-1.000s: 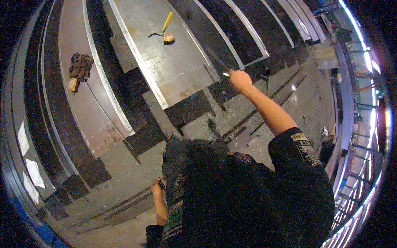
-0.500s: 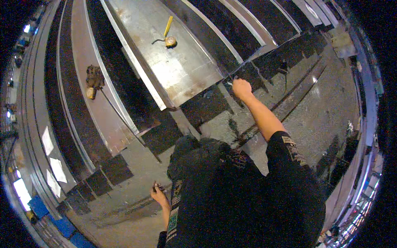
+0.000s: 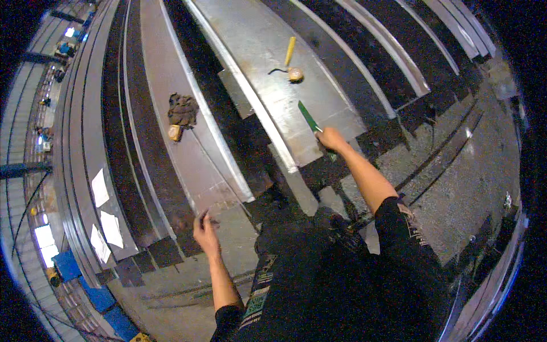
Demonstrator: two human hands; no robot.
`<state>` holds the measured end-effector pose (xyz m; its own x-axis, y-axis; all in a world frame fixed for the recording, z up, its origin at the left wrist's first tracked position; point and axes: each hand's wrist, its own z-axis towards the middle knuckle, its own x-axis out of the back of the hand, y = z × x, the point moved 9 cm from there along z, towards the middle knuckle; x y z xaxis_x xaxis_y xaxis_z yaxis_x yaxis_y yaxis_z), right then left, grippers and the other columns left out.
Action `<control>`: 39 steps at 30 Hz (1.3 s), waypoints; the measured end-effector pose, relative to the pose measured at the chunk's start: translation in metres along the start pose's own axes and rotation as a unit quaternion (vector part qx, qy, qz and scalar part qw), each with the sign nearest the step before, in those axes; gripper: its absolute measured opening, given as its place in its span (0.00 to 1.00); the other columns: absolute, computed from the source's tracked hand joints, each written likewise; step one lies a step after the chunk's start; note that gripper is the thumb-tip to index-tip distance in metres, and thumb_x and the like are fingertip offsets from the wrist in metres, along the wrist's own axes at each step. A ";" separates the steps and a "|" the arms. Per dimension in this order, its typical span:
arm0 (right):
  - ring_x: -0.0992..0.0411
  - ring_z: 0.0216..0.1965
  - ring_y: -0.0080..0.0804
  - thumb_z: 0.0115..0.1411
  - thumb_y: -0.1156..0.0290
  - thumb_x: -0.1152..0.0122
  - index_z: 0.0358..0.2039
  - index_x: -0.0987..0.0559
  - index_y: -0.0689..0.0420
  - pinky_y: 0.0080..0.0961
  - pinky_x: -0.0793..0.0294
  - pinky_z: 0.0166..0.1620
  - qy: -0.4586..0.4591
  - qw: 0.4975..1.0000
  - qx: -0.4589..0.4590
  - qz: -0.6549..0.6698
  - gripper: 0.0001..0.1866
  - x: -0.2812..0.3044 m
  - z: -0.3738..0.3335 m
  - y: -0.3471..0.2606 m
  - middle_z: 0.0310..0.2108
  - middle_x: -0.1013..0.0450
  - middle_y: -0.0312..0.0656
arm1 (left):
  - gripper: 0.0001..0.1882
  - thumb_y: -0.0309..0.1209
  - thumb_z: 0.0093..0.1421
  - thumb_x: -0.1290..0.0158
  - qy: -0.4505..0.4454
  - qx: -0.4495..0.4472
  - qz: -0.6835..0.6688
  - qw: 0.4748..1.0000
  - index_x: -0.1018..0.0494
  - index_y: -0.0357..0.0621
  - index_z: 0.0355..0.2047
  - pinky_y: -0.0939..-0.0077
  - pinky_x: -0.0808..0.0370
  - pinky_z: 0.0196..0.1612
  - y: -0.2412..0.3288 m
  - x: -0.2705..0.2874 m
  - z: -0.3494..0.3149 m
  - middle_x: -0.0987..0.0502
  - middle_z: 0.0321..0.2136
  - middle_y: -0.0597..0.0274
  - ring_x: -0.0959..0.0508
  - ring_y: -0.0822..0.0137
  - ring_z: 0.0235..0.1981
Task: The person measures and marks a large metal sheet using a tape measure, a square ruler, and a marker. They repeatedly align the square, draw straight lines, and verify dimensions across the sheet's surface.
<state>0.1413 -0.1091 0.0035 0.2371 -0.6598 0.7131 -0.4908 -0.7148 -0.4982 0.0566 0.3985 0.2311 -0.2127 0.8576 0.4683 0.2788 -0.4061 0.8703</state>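
A long, narrow green flat strip [image 3: 308, 115] sticks out of my right hand [image 3: 332, 138], which is closed on its near end. The strip lies over the near end of a wide shiny steel channel [image 3: 327, 102]. What kind of tool it is, I cannot make out. On that same channel, farther off, rest a yellow tape measure [image 3: 295, 74] with a dark strap and a yellow stick-like thing [image 3: 290, 51]. My left hand [image 3: 206, 235] is raised near the end of a neighbouring steel channel [image 3: 199, 182], fingers closed around something small and dark.
A crumpled dark glove or rag [image 3: 182, 109] and a second tape measure [image 3: 174, 133] lie on the left channel. White paper sheets [image 3: 111, 229] rest farther left. Dark gaps run between the long channels. Blue boxes [image 3: 98, 293] stand at lower left, beside the concrete floor [image 3: 165, 302].
My right hand has moved from beyond the wide channel's right corner onto its near end, and the green strip now shows. My left hand has risen toward the left channel. The view has shifted.
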 end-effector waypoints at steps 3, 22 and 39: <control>0.23 0.31 0.55 0.61 0.51 0.46 0.32 0.19 0.63 0.48 0.28 0.39 -0.007 0.999 0.010 0.036 0.24 -0.012 0.056 -0.068 0.28 0.23 0.56 | 0.14 0.31 0.61 0.49 -0.074 0.068 0.021 0.995 0.26 0.36 0.44 0.74 0.25 0.29 -0.095 -0.028 0.082 0.21 0.33 0.56 0.22 0.68 0.29; 0.28 0.21 0.31 0.54 0.57 0.36 0.20 0.21 0.61 0.32 0.31 0.28 0.092 0.952 -0.191 0.221 0.18 -0.047 -0.173 0.112 0.16 0.26 0.41 | 0.20 0.36 0.63 0.53 0.009 0.035 0.160 0.986 0.32 0.30 0.48 0.53 0.29 0.48 -0.128 -0.093 0.213 0.26 0.44 0.34 0.25 0.39 0.44; 0.29 0.28 0.30 0.60 0.49 0.42 0.29 0.21 0.61 0.32 0.30 0.35 0.040 0.975 0.028 0.217 0.23 0.003 -0.342 0.002 0.24 0.24 0.42 | 0.17 0.46 0.67 0.54 -0.043 -0.084 -0.362 0.927 0.24 0.46 0.38 0.88 0.46 0.15 0.206 0.075 0.029 0.35 0.16 0.77 0.39 0.85 0.15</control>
<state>-0.1458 -0.0337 0.1732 -0.0495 -0.8847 0.4636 -0.4837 -0.3849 -0.7860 0.1253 0.3883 0.4409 -0.2101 0.9436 -0.2558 -0.0598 0.2488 0.9667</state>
